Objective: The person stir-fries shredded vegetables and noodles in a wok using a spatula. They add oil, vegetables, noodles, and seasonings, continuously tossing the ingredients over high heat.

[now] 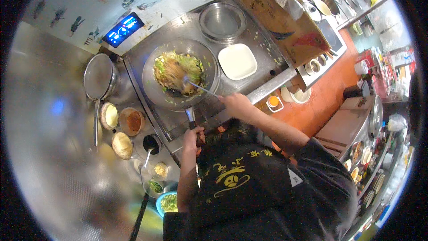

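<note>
A large metal wok (152, 95) sits on the stainless steel stove. My left hand (195, 139) grips its dark handle (191, 117) at the near side. In my right hand (235, 105) is the metal shaft of a ladle or spatula (202, 89), reaching leftward into the wok. Its working end lies among the food and is blurred, so its exact shape is unclear. The food (179, 67) is a brown and green mixture, perhaps noodles with chopped greens, also smeared by motion. To the wok's right rests an empty white square plate (237, 61).
A metal basin (223, 21) stands behind the plate. Cardboard (284, 26) rises along the stove's right side. At left are a long-handled strainer or pan (98, 77), seasoning bowls (131, 123) and a blue-rimmed bowl of greens (161, 209). A lit control panel (123, 29) is on the wall.
</note>
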A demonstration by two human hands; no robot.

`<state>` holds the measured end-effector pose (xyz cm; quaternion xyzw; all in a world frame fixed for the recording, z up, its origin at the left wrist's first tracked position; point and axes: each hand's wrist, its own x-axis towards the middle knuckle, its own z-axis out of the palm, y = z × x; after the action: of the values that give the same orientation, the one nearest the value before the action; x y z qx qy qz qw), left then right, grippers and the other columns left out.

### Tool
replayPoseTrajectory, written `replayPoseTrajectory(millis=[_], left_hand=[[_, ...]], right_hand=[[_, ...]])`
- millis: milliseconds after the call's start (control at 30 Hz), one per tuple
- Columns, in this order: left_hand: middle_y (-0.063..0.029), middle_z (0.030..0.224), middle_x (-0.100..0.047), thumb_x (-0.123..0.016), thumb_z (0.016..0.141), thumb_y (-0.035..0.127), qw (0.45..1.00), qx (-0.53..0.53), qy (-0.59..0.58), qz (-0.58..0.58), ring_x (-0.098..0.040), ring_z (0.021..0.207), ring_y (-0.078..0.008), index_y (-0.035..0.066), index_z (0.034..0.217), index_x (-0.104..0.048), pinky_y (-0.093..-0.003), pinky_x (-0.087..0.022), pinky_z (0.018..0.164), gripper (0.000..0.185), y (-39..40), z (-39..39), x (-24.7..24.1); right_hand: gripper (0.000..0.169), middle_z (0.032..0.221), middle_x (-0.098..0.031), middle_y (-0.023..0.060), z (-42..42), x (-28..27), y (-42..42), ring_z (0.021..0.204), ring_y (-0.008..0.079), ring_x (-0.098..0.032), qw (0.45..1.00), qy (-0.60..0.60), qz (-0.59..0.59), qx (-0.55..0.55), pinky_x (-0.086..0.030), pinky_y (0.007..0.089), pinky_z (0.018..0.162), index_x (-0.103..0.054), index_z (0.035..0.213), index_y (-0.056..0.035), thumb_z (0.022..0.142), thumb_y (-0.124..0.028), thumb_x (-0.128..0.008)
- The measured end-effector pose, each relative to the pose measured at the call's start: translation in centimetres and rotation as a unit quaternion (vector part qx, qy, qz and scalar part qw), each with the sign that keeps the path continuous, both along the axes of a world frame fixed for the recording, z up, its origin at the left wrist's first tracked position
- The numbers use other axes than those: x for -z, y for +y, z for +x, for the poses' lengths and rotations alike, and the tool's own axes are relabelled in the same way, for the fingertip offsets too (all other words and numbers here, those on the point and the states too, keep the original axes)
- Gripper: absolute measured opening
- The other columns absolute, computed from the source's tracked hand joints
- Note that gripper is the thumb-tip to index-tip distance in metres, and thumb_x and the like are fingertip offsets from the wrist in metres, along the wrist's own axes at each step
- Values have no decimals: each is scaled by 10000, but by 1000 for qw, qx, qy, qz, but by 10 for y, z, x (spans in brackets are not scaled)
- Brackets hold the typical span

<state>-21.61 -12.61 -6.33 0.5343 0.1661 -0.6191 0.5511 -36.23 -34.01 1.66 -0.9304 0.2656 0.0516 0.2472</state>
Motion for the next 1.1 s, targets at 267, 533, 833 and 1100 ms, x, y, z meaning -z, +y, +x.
replayPoseTrajectory(millis=[267,533,833,1100], left_hand=[[-36,587,-515,-630,844,80,997,38,-71,12,-505,461,-152,72,764,-532,-314,-385,414,127,2,0,16],[-36,608,-524,-648,827,58,999,4,-37,6,-497,467,-159,61,787,-540,-304,-408,425,115,-1,-3,4],[-52,628,-535,-632,853,57,997,23,-72,24,-480,438,-156,30,802,-537,-325,-403,407,112,1,-4,26],[-38,637,-548,-642,852,133,994,72,-85,12,-504,496,-149,47,767,-583,-302,-414,477,135,2,-4,19]], right_hand=[[425,799,-671,176,0,18,-11,748,362,-670,999,26,-18,-16,-545,478,648,-609,1233,-154,818,-129,-522],[316,824,-676,165,1,3,-15,767,362,-670,1000,8,-13,-20,-548,484,663,-635,1100,-104,801,-122,-536],[273,845,-671,197,-8,-5,-18,740,380,-664,996,-27,-53,-71,-542,506,667,-655,1032,-77,779,-95,-554],[345,779,-655,216,48,-20,-47,710,396,-642,999,-33,3,-13,-515,497,676,-647,1203,-151,872,-153,-551]])
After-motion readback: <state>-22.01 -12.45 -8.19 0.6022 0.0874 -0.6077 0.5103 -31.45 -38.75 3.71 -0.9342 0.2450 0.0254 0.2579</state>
